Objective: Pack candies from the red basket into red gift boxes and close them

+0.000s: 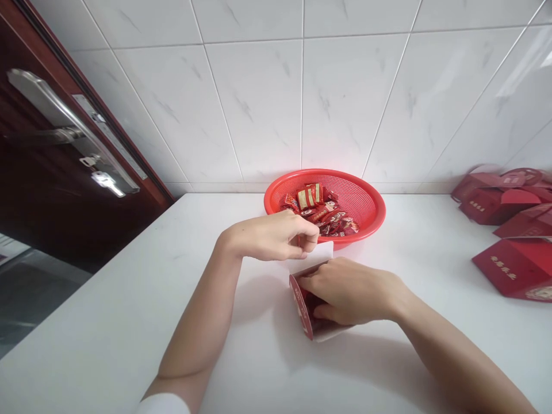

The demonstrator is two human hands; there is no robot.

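Observation:
An opened red box (302, 307) with a raised white-sided flap stands on the white table. My right hand (356, 290) reaches into it; its fingertips are partly hidden inside, and whatever they may hold cannot be made out. Just behind the box, my left hand (278, 236) hovers near the flap with curled, closed fingers, and any small thing between them is not visible. Beyond my left hand, a red plastic basket (366, 210) holds several wrapped sweets (321, 213), mostly red, some with gold stripes.
Several closed red boxes (517, 267) with gold lettering are grouped at the right of the white table (207, 374). A tiled wall (259, 103) rises behind it. On the left is a dark door (47, 190) with keys in its lock.

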